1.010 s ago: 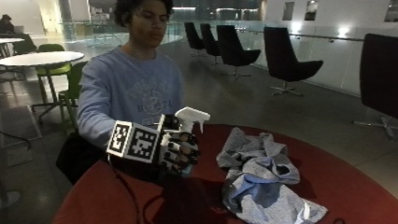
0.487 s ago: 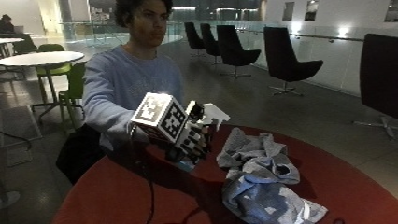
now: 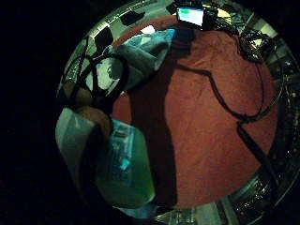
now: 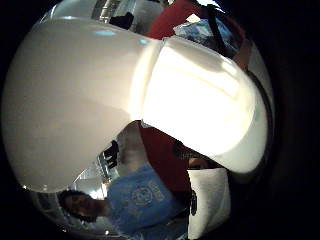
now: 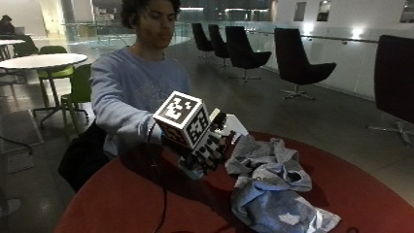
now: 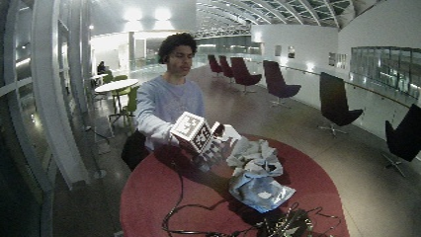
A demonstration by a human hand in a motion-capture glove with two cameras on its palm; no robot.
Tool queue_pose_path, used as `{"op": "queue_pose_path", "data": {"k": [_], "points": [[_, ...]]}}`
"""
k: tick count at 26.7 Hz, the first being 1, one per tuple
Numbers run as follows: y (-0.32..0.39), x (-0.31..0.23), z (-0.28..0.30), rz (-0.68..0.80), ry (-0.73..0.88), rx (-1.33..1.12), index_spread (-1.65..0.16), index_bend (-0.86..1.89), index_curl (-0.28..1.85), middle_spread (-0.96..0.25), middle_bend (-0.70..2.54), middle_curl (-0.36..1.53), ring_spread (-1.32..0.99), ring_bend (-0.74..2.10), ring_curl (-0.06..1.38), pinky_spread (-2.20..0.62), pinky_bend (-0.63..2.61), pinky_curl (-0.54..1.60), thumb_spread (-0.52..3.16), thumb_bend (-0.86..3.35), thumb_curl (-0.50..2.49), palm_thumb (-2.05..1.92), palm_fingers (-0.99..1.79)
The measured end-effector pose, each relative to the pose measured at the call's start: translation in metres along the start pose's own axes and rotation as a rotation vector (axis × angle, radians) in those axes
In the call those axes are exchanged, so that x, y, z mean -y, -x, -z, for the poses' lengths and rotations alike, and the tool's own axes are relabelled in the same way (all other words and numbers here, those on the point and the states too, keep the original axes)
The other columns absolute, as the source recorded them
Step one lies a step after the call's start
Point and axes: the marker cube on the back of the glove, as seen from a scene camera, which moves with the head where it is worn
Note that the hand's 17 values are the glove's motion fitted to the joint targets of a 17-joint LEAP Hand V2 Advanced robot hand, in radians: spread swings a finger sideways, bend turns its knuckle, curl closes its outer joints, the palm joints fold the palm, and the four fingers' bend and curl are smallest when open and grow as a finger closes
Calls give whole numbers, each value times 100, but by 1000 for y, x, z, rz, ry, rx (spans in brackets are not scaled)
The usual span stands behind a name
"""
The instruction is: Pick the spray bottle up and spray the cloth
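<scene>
Gloved right hand [image 5: 208,148] wrapped around the spray bottle [image 5: 223,130], held up off the red round table [image 5: 129,204], tilted, white spray head pointing toward the cloth [image 5: 271,187]. Cloth is a crumpled grey-blue heap lying on the table just beside the hand, on the nozzle side, not touching the bottle as far as the outside view shows. Little finger side palm view: translucent bottle body [image 3: 124,171] with greenish liquid in the lower part, label facing the camera, bare fingers [image 3: 93,119] curled against it; cloth [image 3: 140,51] on the table [image 3: 201,122] further off. Thumb side palm view is mostly filled by the white spray head [image 4: 150,95], right at the palm. Wide outside view: hand [image 6: 212,144] with bottle above the near edge of the table [image 6: 164,197], cloth [image 6: 253,170] mid-table, tangle of cables and small devices [image 6: 283,224] on the far end of it. Other hand can't be seen
</scene>
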Motion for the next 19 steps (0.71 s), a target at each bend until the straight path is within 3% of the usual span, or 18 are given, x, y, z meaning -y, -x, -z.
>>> {"op": "queue_pose_path", "data": {"k": [19], "points": [[8,12,-2,-75,116,-113,-25,13,35,-8,23,45,-8,57,41,-16,51,41,61,-3,63,95,119]]}}
